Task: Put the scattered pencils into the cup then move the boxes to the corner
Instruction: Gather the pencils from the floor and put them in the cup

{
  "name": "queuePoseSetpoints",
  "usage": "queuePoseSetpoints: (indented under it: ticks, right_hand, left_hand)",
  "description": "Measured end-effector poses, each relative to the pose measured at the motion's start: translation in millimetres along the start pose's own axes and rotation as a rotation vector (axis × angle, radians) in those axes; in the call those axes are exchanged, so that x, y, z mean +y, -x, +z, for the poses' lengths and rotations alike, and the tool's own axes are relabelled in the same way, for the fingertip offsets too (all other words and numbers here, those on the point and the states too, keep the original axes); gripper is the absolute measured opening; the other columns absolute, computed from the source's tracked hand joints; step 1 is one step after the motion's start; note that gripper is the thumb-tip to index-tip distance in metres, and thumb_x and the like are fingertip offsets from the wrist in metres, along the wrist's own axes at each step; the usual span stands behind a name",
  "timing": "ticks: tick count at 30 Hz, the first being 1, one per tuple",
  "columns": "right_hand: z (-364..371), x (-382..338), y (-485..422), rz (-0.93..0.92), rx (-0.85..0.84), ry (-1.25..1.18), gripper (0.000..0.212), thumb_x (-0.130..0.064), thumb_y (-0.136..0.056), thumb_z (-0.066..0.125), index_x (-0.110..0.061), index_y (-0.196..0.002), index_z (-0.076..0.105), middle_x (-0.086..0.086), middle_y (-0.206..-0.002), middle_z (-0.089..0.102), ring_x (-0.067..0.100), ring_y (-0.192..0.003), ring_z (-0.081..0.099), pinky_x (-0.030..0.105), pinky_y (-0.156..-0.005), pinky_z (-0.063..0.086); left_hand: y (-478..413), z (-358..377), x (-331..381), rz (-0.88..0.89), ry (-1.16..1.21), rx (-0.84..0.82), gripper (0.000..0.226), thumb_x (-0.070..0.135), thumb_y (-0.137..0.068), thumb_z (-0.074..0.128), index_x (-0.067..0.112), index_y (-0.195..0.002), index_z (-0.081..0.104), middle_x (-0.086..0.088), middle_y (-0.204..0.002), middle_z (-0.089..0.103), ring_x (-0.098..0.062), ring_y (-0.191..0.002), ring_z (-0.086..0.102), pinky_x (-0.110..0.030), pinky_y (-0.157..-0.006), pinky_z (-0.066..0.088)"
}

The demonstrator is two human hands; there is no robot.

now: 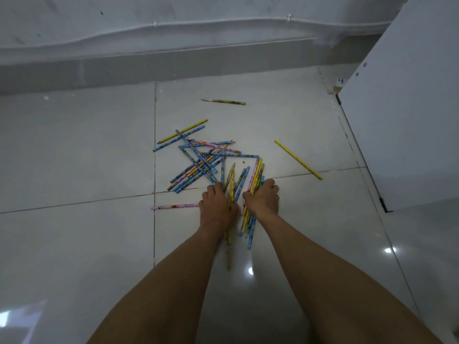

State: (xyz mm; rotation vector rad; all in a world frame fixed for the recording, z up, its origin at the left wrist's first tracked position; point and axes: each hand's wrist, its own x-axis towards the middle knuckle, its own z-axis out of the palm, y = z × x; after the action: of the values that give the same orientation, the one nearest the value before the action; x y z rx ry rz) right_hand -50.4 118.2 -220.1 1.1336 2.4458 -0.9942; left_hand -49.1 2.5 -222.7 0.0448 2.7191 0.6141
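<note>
**Q:** Head view: what lies on the floor [74,150]?

**A:** Pale glossy tiles with dark joints. A loose pile of pencils [198,160], blue, yellow and pink, lies crossed over itself near the middle, where two tile joints meet. Three strays lie apart from it: a far pencil [223,101] toward the wall [173,45], a long yellow pencil [298,159] off to the right, and a pink pencil [173,207] flat on the tiles, its end just beside the left grip [216,207].

**Q:** State of each grip?

**A:** Both bare arms reach forward and down to the near edge of the pile. The left grip is curled, knuckles up, over a few yellow pencils [231,187] that run lengthwise under the palm and stick out at both ends. The right grip [263,197] is closed round a thicker mixed bundle [257,177], held roughly parallel, with its ends showing beyond the fingers and behind the wrist. The two grips sit near each other without touching.

**Q:** Surroundings?

**A:** A thin white cable [198,22] is clipped along the wall. A white panel [409,120] stands at the right edge, meeting the floor.
</note>
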Motion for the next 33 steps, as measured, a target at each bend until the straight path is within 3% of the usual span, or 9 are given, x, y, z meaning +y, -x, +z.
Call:
queuePoseSetpoints:
  ticks: [4,9,12,20,33]
  right_hand:
    - [1.2,-2.7,2.6,-0.01,0.011,-0.019,0.069,-0.035,-0.079,0.075,-0.005,-0.127,0.036,0.016,-0.132,0.041,0.036,-0.12,0.045,0.041,-0.088,0.044]
    - [2.8,-3.3,8.6,0.01,-0.017,0.046,0.076,-0.035,-0.075,0.079,-0.009,-0.129,0.032,0.014,-0.133,0.035,0.035,-0.121,0.04,0.043,-0.084,0.045]
    - [3.0,-2.6,12.7,0.021,-0.018,0.071,0.072,-0.03,-0.079,0.077,-0.008,-0.13,0.031,0.015,-0.133,0.035,0.035,-0.121,0.04,0.042,-0.084,0.045]
    - [-2.2,-2.8,10.9,0.05,-0.045,0.015,0.064,-0.023,-0.084,0.072,-0.004,-0.13,0.032,0.02,-0.132,0.042,0.038,-0.119,0.05,0.04,-0.092,0.045]
    - [1.2,-2.1,9.1,0.002,-0.074,0.123,0.05,-0.02,-0.092,0.061,0.001,-0.13,0.036,0.022,-0.134,0.043,0.038,-0.121,0.05,0.04,-0.096,0.043]
  left_hand:
    - [-9.2,-3.5,7.2,-0.023,0.058,-0.039,0.052,0.019,-0.087,0.058,0.003,-0.131,0.037,-0.017,-0.128,0.043,-0.035,-0.112,0.049,-0.044,-0.09,0.044]
    - [-16.8,-1.2,12.0,-0.028,-0.06,-0.082,0.061,0.028,-0.088,0.061,-0.002,-0.133,0.034,-0.021,-0.13,0.041,-0.036,-0.112,0.051,-0.043,-0.09,0.045]
    - [-19.6,2.0,18.3,-0.058,-0.127,-0.108,0.064,0.03,-0.089,0.062,-0.004,-0.134,0.031,-0.02,-0.131,0.042,-0.036,-0.112,0.053,-0.04,-0.09,0.046]
    - [-20.6,10.8,18.9,-0.029,-0.254,-0.071,0.025,0.008,-0.099,0.035,-0.001,-0.123,0.038,-0.018,-0.124,0.048,-0.032,-0.105,0.057,-0.037,-0.085,0.047]
    - [-18.0,13.3,20.5,-0.051,-0.236,-0.036,0.024,0.01,-0.102,0.03,0.001,-0.122,0.039,-0.017,-0.123,0.049,-0.032,-0.107,0.056,-0.04,-0.085,0.047]
